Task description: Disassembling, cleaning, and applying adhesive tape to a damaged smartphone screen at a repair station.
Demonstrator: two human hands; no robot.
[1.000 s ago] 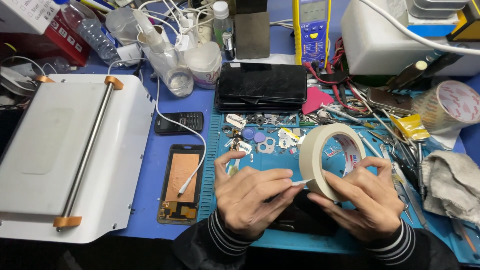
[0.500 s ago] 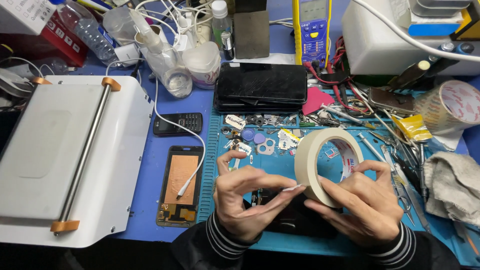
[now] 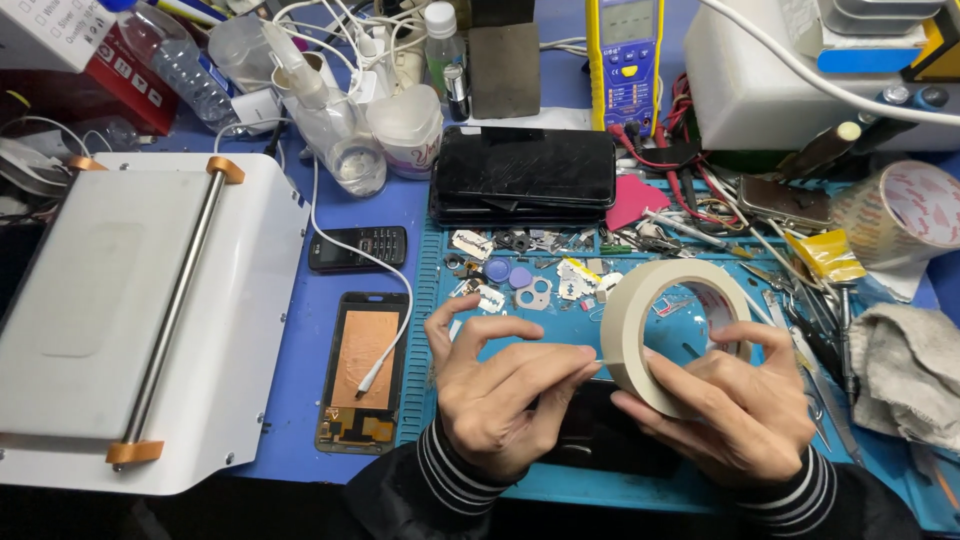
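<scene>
My right hand [image 3: 735, 405] holds a roll of cream masking tape [image 3: 640, 325] upright above the blue work mat [image 3: 440, 280]. My left hand [image 3: 505, 395] pinches the loose end of the tape at the roll's left edge between thumb and forefinger. A dark phone [image 3: 610, 440] lies on the mat beneath both hands, mostly hidden by them. Small parts, screws and blue discs [image 3: 510, 272] are scattered on the mat just beyond the hands.
An opened phone frame with copper backing [image 3: 362, 370] and a white cable lies left of the mat. A white machine with a metal roller [image 3: 140, 310] fills the left. A stack of dark phones [image 3: 525, 175], a keypad phone [image 3: 358, 247], a multimeter [image 3: 625, 50], bottles, tools, clear tape roll [image 3: 900, 215] and a grey cloth [image 3: 915, 370] crowd the rest.
The tape roll has turned slightly and moved a little lower in my right hand. My left fingers have closed onto the tape's end at the roll's edge.
</scene>
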